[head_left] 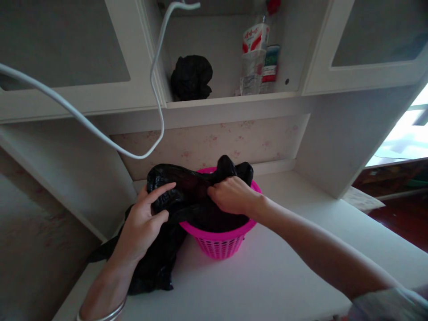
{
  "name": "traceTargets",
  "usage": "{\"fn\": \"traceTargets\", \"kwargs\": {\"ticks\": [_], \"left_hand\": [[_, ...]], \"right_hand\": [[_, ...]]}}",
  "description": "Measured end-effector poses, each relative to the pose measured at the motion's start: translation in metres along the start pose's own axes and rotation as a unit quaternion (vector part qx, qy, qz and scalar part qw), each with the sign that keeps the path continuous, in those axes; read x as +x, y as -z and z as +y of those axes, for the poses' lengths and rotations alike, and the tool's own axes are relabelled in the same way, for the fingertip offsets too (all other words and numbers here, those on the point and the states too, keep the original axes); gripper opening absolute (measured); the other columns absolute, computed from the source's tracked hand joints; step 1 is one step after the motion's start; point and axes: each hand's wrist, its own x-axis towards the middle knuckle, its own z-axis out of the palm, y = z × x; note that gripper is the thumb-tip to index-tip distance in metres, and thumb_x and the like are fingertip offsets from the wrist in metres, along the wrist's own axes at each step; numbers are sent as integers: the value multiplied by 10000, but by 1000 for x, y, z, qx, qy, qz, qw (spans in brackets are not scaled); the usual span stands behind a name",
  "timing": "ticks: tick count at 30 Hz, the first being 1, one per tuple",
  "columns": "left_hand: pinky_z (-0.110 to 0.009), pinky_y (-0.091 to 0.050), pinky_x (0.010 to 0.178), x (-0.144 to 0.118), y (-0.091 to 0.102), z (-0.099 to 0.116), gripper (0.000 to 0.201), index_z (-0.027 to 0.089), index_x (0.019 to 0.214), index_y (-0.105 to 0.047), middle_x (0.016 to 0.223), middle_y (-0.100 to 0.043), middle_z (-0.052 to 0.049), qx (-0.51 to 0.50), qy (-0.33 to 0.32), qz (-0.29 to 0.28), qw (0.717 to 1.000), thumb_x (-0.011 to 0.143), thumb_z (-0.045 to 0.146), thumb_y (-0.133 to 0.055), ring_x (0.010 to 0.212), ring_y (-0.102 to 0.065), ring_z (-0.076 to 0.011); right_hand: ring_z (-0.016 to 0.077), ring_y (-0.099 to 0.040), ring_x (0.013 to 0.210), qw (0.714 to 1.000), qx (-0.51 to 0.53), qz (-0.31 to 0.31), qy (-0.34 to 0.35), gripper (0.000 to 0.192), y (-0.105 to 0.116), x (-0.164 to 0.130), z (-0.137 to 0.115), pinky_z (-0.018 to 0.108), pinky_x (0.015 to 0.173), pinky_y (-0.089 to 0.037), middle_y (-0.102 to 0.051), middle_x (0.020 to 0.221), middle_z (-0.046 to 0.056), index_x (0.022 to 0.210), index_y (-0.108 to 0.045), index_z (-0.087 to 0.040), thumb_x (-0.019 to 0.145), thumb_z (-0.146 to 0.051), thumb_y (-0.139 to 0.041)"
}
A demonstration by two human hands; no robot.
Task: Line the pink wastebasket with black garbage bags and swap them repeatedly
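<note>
A black plastic garbage bag [192, 183] lies bunched over the opening of a pink plastic basket [219, 245] with holes in its side. Part of the bag hangs down to the left onto the white surface. My left hand [143, 223] grips the bag's gathered left end, thumb and index finger showing on the near side, other fingers hidden. Over the basket's opening, my right hand [234, 195] is closed on a fold of the same bag. Its fingertips are partly out of sight in the plastic.
On the shelf above sit another crumpled black bag [191, 78] and clear plastic bottles [253, 67]. A white cable [133, 156] hangs in front of the cabinet. The basket stands on a white tabletop [284, 267] between side panels.
</note>
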Motion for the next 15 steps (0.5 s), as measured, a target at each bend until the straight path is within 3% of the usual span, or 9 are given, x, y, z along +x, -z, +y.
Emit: {"fn": "traceTargets", "kwargs": {"ticks": [2,4,6,7,10,12,15], "left_hand": [[-501,-380,1220,-4,3,-1,610,356,1214,-766,1395,-591,-16,9,16,-5,1000,659,162,-601,1303,-584,-304],[-492,-406,1198,-8,6,-1,639,335,1259,-748,1401,-595,-25,-26,38,-3,999,658,163,-615,1315,-579,-313],[-487,-410,1198,-11,6,0,728,309,1371,-682,1415,-602,-39,-81,58,5,995,660,157,-640,1348,-566,-324],[-493,-396,1210,-13,6,0,773,300,1424,-640,1427,-604,-45,-102,66,10,993,664,156,-655,1372,-551,-332],[-540,-351,1243,-21,5,4,864,292,1506,-559,1450,-617,-51,-127,84,15,988,663,170,-702,1436,-497,-365],[-584,-343,1242,-31,6,6,899,300,1526,-537,1434,-643,-54,-148,105,11,983,656,199,-740,1441,-492,-389],[-628,-288,1250,-50,8,1,938,345,1531,-524,1396,-682,-40,-200,159,22,967,640,258,-803,1439,-498,-400]], "right_hand": [[314,-774,764,998,-9,6,-60,350,2,-4,14,358,615,-507,-784,842,147,1008,-716,-140,1062,-235,-384],[362,-782,810,993,-20,16,-116,376,11,-16,25,398,635,-544,-793,893,167,1080,-716,-134,1071,-315,-386],[405,-776,917,986,-27,17,-161,417,21,-33,33,465,702,-590,-791,1080,186,1337,-637,-122,1034,-356,-474],[420,-766,971,983,-26,11,-179,549,25,-42,35,503,745,-606,-759,1222,193,1490,-521,-121,1003,-373,-527],[444,-739,1070,978,-6,-18,-210,968,27,-73,40,598,870,-614,-447,1626,186,1689,-119,-169,927,-484,-625],[444,-748,1051,975,22,-22,-220,1085,18,-95,40,613,882,-619,-196,1734,143,1695,4,-252,894,-573,-653],[445,-744,1083,966,85,2,-246,1176,-7,-126,32,577,855,-642,-3,1754,101,1668,111,-365,855,-644,-692]]}}
